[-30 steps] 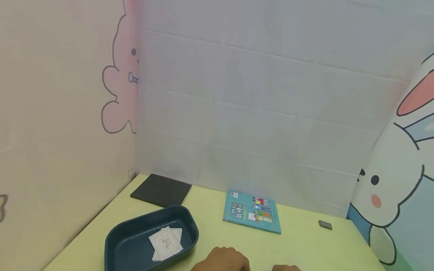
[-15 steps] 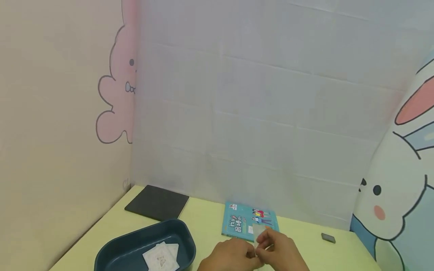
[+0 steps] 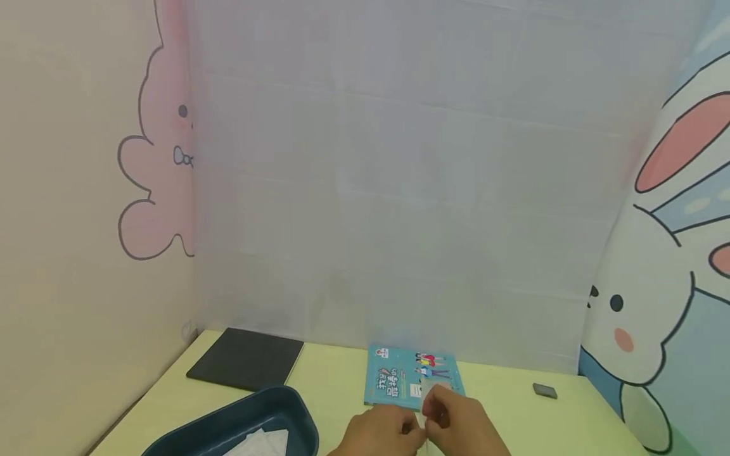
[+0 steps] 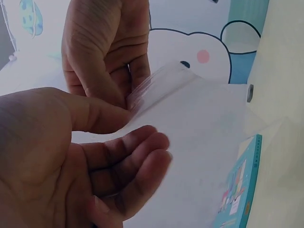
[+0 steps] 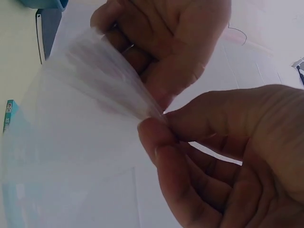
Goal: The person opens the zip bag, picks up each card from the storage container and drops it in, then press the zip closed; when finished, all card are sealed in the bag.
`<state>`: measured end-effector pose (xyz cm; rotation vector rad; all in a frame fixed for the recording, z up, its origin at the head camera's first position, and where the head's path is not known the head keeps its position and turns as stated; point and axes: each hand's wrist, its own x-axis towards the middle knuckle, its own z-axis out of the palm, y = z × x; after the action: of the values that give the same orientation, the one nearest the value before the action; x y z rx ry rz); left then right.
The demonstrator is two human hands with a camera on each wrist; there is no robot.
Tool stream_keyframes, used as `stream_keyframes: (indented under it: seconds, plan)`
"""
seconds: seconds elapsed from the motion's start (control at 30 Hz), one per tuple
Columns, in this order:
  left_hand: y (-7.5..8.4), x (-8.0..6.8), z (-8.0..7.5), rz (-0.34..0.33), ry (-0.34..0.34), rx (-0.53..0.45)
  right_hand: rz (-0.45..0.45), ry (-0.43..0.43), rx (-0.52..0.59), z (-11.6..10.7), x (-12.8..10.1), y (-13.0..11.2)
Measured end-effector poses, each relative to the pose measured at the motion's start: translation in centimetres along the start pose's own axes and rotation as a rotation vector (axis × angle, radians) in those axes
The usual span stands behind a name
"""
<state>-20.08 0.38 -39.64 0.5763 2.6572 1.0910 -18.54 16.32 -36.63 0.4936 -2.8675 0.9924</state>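
Observation:
Low in the head view, my two hands meet over the yellow-green table [image 3: 336,380] in front of a teal book [image 3: 399,380]. Between them they hold up a small clear plastic bag [image 3: 431,391]. My left hand [image 3: 412,429] pinches one side of the bag's edge, thumb on top and fingers curled beneath. In the left wrist view this hand [image 4: 135,128] grips the clear bag [image 4: 199,142]. My right hand [image 3: 435,419] pinches the other side between thumb and forefinger. The right wrist view shows that hand [image 5: 153,122] on the bag [image 5: 80,142].
A dark blue tray [image 3: 251,415] with white packets [image 3: 256,443] sits at the front left. A black pad [image 3: 245,358] lies in the back left corner. A small grey block [image 3: 544,391] lies at the right. Printed panels wall in the table.
My hands have risen from the lower edge of the view, holding the clear bag in front of the book. The view has drifted, so the tray sits lower.

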Motion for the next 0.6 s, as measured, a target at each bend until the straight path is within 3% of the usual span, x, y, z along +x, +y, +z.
stream_keyframes:
  seconds: [0.27,0.47,0.6]
  plan:
    - [0.7,0.0,0.7,0.067,0.172,0.067,0.035,0.025,-0.031,-0.4,-0.1,-0.1]
    - [1.1,-0.4,0.3,0.067,0.188,0.125,0.005,0.061,-0.064,-0.5,-0.6,-0.8]
    - [1.2,-0.8,-0.1,0.049,0.252,0.175,0.051,0.121,-0.086,-0.7,-0.9,-1.1]
